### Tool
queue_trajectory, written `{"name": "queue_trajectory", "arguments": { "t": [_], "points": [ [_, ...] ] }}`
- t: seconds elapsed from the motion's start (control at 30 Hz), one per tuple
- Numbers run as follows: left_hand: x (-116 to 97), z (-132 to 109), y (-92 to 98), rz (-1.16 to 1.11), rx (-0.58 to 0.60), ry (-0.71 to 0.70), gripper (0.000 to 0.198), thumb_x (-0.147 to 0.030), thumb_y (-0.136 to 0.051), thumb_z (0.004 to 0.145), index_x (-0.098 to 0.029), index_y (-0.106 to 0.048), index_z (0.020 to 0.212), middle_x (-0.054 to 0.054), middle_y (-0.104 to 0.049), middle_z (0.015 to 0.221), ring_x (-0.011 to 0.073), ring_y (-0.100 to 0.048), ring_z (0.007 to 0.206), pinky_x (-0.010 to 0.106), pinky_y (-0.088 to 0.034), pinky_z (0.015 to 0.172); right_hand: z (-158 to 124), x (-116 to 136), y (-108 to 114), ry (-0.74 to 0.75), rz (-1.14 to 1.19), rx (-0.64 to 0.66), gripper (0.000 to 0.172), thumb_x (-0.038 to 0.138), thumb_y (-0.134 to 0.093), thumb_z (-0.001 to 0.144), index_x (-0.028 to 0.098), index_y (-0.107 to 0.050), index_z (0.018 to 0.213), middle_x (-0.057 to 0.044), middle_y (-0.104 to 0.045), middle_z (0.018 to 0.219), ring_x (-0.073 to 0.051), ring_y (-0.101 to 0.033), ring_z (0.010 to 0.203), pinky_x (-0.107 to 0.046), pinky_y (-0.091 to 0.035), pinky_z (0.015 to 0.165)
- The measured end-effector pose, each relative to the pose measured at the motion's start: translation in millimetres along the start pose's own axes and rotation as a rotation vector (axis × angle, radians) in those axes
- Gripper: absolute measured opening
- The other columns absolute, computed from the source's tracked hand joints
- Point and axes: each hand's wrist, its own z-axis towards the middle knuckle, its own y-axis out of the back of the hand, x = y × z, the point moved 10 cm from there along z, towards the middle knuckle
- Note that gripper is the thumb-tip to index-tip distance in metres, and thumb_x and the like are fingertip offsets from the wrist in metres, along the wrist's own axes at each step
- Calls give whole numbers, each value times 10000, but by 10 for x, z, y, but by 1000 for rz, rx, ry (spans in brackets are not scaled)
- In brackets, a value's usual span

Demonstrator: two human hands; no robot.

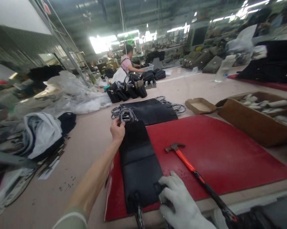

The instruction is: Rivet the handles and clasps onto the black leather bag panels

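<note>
A long black leather-like panel [140, 156] lies lengthwise before me, partly over a red mat [219, 152]. At its far end my left hand [118, 129], bare, is closed on a plastic-wrapped handle [129, 114] that loops up from the panel. My right hand [178, 198], in a pale glove, curls around a black strap end [159, 188] at the panel's near right corner. Part of that strap is hidden under the fingers. A claw hammer [188, 163] with an orange and black handle rests on the mat, right of the panel.
More black panels [151, 111] with wrapped handles lie just beyond. Open cardboard boxes [255, 122] stand at the right, one with white rolled pieces. Black bags [126, 90], a bottle [225, 68] and plastic wrapping [69, 92] sit farther off. A person [127, 62] works behind the bags.
</note>
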Motion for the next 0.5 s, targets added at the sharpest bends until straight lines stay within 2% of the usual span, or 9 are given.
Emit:
{"name": "queue_trajectory", "arguments": {
  "t": [0.07,0.13,0.2,0.27,0.37,0.5],
  "points": [
    [-140,112,-134,-35,47,-71,377,-226,-625,887,-126,-650,1249,92,-745,1147,225,-702,1045,320,-540,974,23,1,14,-29,-1,-31,241,74,-635,662,242,-598,831,-44,-615,1208,-295,-572,1136,-683,-268,1212],
    [-137,183,-365,-39,120,-99,354,-194,-638,878,-112,-668,1221,98,-748,1121,218,-696,1031,318,-529,983,46,-17,28,-60,-26,-67,193,96,-653,708,236,-596,828,-67,-612,1207,-309,-557,1137,-699,-275,1193],
    [1,152,-609,-14,197,-93,315,-171,-668,855,-81,-686,1156,143,-743,1098,249,-686,1052,365,-517,1015,65,-31,27,-81,-56,-83,166,114,-661,744,234,-605,844,-79,-609,1215,-318,-542,1156,-707,-262,1190],
    [190,22,-760,22,244,-90,304,-166,-679,846,-58,-681,1130,201,-715,1144,299,-655,1139,435,-486,1077,79,-36,12,-91,-70,-70,158,123,-668,764,235,-614,862,-79,-605,1234,-318,-534,1176,-703,-243,1199],
    [399,-242,-747,50,270,-147,322,-188,-626,893,-79,-652,1195,217,-637,1310,318,-565,1299,474,-413,1179,89,-30,-4,-96,-69,-38,163,126,-688,763,233,-610,859,-73,-603,1244,-309,-540,1186,-681,-233,1211],
    [572,-612,-502,53,312,-225,309,-206,-600,910,-113,-651,1200,195,-587,1393,319,-503,1381,474,-378,1234,92,-19,19,-98,-70,-39,152,136,-685,773,232,-604,861,-72,-609,1244,-303,-550,1194,-659,-230,1219]
  ]
}}
